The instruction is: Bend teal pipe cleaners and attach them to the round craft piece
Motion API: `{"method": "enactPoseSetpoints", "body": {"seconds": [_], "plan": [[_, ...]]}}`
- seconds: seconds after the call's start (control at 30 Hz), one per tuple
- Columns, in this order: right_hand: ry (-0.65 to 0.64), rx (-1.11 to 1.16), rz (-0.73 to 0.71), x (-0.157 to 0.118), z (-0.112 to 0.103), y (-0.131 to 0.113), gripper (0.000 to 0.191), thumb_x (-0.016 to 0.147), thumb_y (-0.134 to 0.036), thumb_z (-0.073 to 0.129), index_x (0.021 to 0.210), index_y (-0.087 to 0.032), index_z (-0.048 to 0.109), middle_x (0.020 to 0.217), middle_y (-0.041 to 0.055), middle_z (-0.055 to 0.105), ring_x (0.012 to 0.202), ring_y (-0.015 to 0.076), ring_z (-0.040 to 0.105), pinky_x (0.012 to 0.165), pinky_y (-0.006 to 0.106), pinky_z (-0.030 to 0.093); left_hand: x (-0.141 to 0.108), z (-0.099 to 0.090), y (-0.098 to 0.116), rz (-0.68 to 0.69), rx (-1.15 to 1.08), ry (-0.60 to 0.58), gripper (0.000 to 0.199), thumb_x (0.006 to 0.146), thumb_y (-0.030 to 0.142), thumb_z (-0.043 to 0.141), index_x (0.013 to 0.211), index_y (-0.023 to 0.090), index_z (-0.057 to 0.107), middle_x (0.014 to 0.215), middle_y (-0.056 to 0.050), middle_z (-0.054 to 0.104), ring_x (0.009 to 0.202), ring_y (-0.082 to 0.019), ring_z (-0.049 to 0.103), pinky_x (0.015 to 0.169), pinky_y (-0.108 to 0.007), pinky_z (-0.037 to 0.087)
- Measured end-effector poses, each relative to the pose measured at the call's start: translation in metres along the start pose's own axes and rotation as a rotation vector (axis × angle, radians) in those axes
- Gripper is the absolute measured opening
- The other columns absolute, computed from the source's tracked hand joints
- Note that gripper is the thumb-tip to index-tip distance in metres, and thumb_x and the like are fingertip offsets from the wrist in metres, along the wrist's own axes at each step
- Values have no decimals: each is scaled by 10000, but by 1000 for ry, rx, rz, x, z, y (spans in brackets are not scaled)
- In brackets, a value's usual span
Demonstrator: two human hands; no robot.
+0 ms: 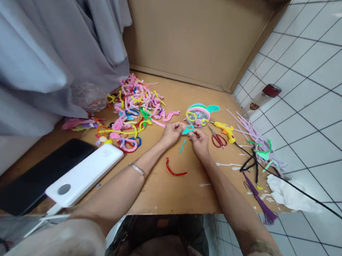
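Observation:
Between my two hands is a teal pipe cleaner (190,127) bent into a loop. My left hand (173,133) pinches its left end, and the fingers of my right hand (199,142) close on its lower right side. Just beyond my hands stands a round craft piece (198,115) edged in pink, green and yellow pipe cleaner, with a teal flap (213,109) sticking out at its upper right. A short teal pipe cleaner piece (182,146) lies below my hands. Nearer to me rests a curved red pipe cleaner (175,172).
Left is a heap of colourful pipe cleaners (137,100), then a white power bank (85,174) and a black phone (44,173). Right are red-handled scissors (218,140), a yellow glue gun (227,130), lilac pipe cleaners (250,130), a purple tassel (258,200), white tissue (289,193) and a bottle (257,102).

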State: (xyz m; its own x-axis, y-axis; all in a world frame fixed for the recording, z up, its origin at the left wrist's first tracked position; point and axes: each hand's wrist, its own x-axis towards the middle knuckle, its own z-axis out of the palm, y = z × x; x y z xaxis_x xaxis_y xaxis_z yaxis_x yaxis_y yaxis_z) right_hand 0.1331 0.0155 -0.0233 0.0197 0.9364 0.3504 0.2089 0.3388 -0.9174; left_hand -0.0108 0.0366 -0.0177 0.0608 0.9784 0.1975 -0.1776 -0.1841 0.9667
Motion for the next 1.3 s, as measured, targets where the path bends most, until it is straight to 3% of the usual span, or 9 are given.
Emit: {"method": "enactPoseSetpoints", "body": {"seconds": [0.1, 0.27, 0.4, 0.63, 0.97, 1.1, 1.3], "plan": [[-16, -11, -37, -1, 0, 0, 221, 760, -407, 620, 686, -200, 644, 620, -20, 535, 601, 136, 460, 601, 277, 373, 0, 1, -1, -12, -28, 4, 235, 718, 326, 710, 611, 148, 600, 541, 39, 496, 538, -85, 389, 555, -216, 325], [-25, 14, 18, -2, 3, -1, 238, 778, -428, 619, 687, -208, 618, 601, -26, 534, 591, 136, 477, 601, 275, 384, 2, 1, -3, -24, -61, 17, 216, 730, 308, 680, 613, 156, 583, 543, 38, 495, 537, -88, 395, 565, -220, 351], [-2, 50, 60, 0, 4, -1, 236, 731, -444, 665, 759, -210, 663, 624, -23, 575, 602, 142, 501, 607, 276, 414, 3, 0, -4, 12, 4, -8, 189, 755, 277, 654, 623, 157, 591, 559, 39, 506, 563, -97, 424, 592, -223, 372], [28, 50, 112, 2, 1, -1, 221, 679, -419, 675, 709, -201, 668, 614, -17, 580, 593, 135, 483, 604, 275, 400, 2, -1, -4, 45, 103, -18, 148, 782, 221, 611, 654, 148, 615, 608, 28, 555, 602, -107, 468, 630, -230, 384], [14, 23, 56, -2, 4, -10, 217, 700, -417, 700, 775, -214, 710, 728, 17, 691, 694, 179, 588, 676, 308, 478, 0, 1, 0, 31, 44, 37, 143, 755, 211, 656, 630, 149, 623, 593, 27, 555, 587, -105, 459, 600, -226, 365], [55, 81, 69, -1, 4, -10, 262, 678, -459, 728, 719, -206, 676, 671, 5, 657, 633, 155, 550, 652, 298, 462, -2, 3, 1, 42, 17, 11, 189, 760, 263, 707, 633, 149, 625, 589, 30, 556, 587, -99, 458, 608, -223, 385], [114, 169, 124, 1, 4, -8, 292, 649, -470, 727, 636, -200, 615, 546, -43, 514, 534, 100, 380, 542, 253, 315, -5, 6, 0, -1, -121, -56, 376, 758, 501, 741, 670, 156, 620, 566, 30, 521, 541, -92, 436, 547, -224, 363]]}}
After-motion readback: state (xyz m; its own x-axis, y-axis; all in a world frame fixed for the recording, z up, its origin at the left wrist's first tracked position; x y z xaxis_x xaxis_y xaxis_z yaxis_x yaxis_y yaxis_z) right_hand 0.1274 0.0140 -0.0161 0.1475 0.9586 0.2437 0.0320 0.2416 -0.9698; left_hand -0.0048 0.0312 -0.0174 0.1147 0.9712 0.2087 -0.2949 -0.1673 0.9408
